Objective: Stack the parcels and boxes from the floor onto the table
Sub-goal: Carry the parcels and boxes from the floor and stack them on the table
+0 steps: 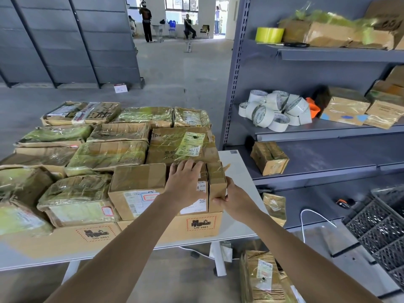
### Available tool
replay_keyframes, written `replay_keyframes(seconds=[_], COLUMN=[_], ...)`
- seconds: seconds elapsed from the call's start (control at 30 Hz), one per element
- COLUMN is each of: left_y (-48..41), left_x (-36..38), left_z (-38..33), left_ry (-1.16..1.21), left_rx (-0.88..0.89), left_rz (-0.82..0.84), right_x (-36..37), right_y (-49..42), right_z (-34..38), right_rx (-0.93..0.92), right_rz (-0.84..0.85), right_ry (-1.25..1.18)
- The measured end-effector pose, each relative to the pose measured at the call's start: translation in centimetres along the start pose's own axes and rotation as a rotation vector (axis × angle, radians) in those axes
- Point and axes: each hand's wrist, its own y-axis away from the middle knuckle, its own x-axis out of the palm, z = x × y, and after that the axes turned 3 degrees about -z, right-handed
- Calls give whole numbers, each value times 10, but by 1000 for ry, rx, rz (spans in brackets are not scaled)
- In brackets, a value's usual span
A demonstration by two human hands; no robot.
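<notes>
- Head view: the box [216, 182] sits at the near right of the stack on the desk [238, 171], atop a larger carton [175, 228].
- The left hand [184, 182] lies flat on its top, fingers straight.
- The right hand [232, 201] grips its near right edge, fingers curled round it.
- A parcel [260, 278] stands on the floor [185, 285], near right.

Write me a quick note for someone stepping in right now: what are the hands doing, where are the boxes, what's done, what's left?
Left hand: flat on top of the small cardboard box, fingers straight.
Right hand: has a grip on that box's near right corner.
The box sits on the UN 3481 carton at the front right of the table.
Done: taped parcels cover most of the table, partly two layers high.
Left: let go of this box, then lift the taped parcel on the floor by the table leg.
</notes>
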Motion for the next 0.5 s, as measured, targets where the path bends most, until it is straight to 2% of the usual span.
replay_keyframes(seconds=[0.17, 0.3, 0.4, 0.5], left_y=[10, 22, 31, 37], left_x=[-13, -29, -33, -31], left_z=[11, 40, 58, 64], left_ry=[-106, -219, -200, -177], left_rx=[41, -64, -156, -142], left_rz=[8, 122, 205, 151], right_x=[-5, -13, -18, -18], right_y=[9, 12, 6, 1], right_z=[3, 12, 23, 33], right_rx=[-17, -108, -149, -179], right_rz=[-36, -123, -117, -95], right_ry=[63, 51, 128, 189])
